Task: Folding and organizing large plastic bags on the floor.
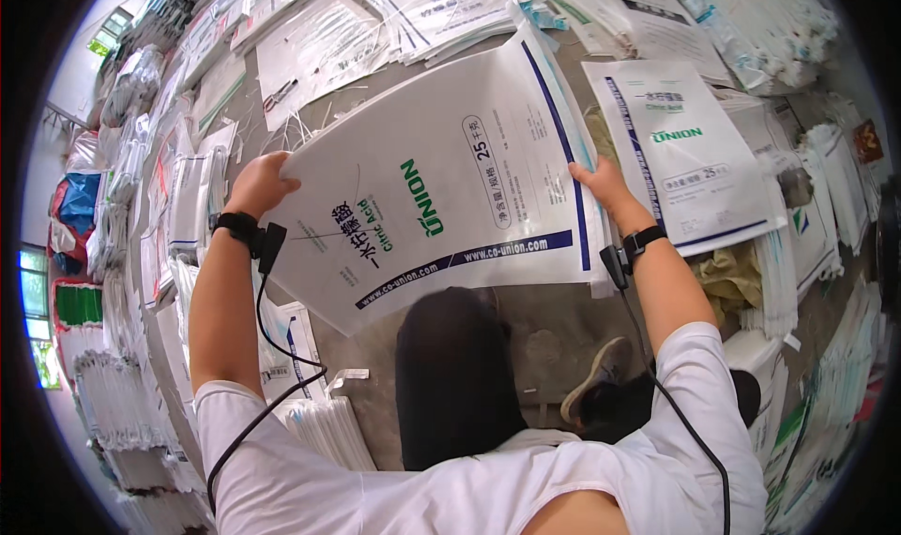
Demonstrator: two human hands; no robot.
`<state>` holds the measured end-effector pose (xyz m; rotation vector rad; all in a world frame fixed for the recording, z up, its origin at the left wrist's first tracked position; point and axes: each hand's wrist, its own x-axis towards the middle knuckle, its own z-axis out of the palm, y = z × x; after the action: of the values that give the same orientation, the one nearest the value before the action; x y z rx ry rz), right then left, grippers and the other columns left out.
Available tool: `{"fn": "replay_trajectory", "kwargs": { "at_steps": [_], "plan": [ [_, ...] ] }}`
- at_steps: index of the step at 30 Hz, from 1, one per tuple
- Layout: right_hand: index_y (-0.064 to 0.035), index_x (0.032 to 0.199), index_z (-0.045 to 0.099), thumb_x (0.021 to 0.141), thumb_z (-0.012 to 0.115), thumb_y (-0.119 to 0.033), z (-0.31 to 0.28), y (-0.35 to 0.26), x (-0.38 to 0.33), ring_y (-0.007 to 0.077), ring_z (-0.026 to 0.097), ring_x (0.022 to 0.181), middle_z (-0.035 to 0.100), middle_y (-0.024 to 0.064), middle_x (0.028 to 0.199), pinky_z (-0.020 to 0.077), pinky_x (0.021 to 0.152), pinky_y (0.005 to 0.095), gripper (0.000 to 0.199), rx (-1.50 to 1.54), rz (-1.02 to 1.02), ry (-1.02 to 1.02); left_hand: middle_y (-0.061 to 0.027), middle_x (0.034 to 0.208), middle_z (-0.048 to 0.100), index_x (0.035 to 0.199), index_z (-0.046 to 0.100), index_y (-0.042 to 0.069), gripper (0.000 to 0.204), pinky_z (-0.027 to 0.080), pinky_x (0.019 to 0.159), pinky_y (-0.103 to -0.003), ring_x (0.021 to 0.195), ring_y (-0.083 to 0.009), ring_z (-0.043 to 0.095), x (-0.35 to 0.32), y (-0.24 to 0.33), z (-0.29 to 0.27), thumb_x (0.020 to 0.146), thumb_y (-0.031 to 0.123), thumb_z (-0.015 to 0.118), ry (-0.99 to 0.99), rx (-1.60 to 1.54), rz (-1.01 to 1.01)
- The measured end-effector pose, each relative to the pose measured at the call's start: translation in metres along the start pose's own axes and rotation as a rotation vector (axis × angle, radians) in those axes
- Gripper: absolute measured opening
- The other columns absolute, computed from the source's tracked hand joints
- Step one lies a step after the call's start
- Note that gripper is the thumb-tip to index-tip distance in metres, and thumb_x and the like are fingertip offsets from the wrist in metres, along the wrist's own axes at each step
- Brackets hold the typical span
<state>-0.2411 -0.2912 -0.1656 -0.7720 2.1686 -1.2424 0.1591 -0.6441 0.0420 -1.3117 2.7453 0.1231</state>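
A large flat white sack [366, 169], printed in green and dark blue with blue bands along two edges, is stretched out in front of me above my knee. My left hand [263, 186] is closed on its left end, thumb on top. At the opposite end my right hand [605, 186] grips the edge, thumb also on the printed face. The fingers beneath are hidden on both sides. Pale layered edges show along the right side; I cannot tell whether I hold one sack or several. Just right of my right hand lies a stack of similar sacks [704, 160].
Scissors [280, 94] lie on a white sheet [324, 52] at the far left. Bundled sacks [328, 432] sit beside my left elbow, and tall piles [103, 394] line the left wall. Crumpled olive cloth [732, 277] lies under the right stack. Grey floor [554, 338] shows around my legs.
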Motion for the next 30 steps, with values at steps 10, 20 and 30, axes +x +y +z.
{"fn": "replay_trajectory", "kwargs": {
  "at_steps": [10, 20, 30],
  "plan": [
    [0.0098, 0.114, 0.063, 0.082, 0.073, -0.042, 0.073, 0.077, 0.140, 0.0272, 0.070, 0.091, 0.070, 0.0223, 0.104, 0.0538, 0.080, 0.0358, 0.062, 0.010, 0.154, -0.249, -0.0184, 0.106, 0.070, 0.120, 0.067, 0.005, 0.052, 0.051, 0.088, -0.039, 0.099, -0.0300, 0.069, 0.154, -0.054, 0.088, 0.071, 0.018, 0.079, -0.247, 0.037, -0.106],
    [0.0102, 0.118, 0.061, 0.083, 0.072, -0.041, 0.092, 0.104, 0.164, 0.0262, 0.070, 0.091, 0.069, 0.0224, 0.106, 0.0540, 0.081, 0.0346, 0.063, -0.129, 0.224, -0.285, -0.0133, 0.108, 0.069, 0.119, 0.063, -0.002, 0.040, 0.051, 0.088, -0.034, 0.098, -0.0233, 0.066, 0.000, -0.052, 0.352, 0.087, 0.020, 0.072, -0.021, -0.905, -0.355],
    [0.0084, 0.118, 0.059, 0.080, 0.078, -0.029, 0.078, 0.086, 0.099, 0.0205, 0.068, 0.091, 0.068, 0.0172, 0.107, 0.0528, 0.083, 0.0316, 0.056, -0.077, 0.224, -0.318, -0.0175, 0.133, 0.057, 0.135, 0.046, -0.002, 0.051, 0.051, 0.099, -0.038, 0.120, -0.0272, 0.058, -0.153, 0.064, 0.411, 0.099, 0.031, 0.060, -0.526, -2.024, -1.250]
  ]
}}
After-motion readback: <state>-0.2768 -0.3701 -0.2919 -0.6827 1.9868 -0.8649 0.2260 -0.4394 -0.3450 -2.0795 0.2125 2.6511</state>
